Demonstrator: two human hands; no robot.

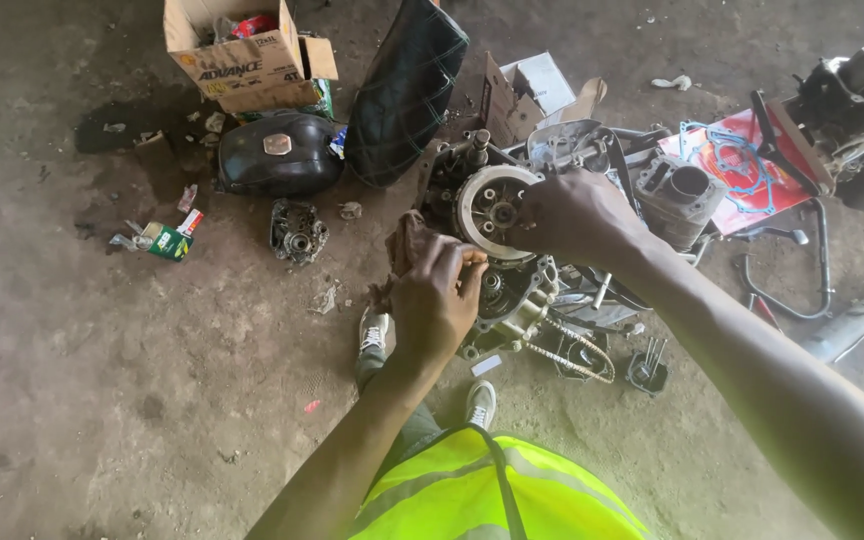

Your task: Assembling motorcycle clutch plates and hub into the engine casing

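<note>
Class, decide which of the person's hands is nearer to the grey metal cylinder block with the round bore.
Right. The right hand rests on the engine just left of the grey metal cylinder block; the left hand, holding a brown rag, is farther left and lower.

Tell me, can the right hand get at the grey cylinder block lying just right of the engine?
Probably yes. The right hand rests on the round clutch plate, and the cylinder block lies close beside that forearm with its top open and nothing lying over it.
</note>
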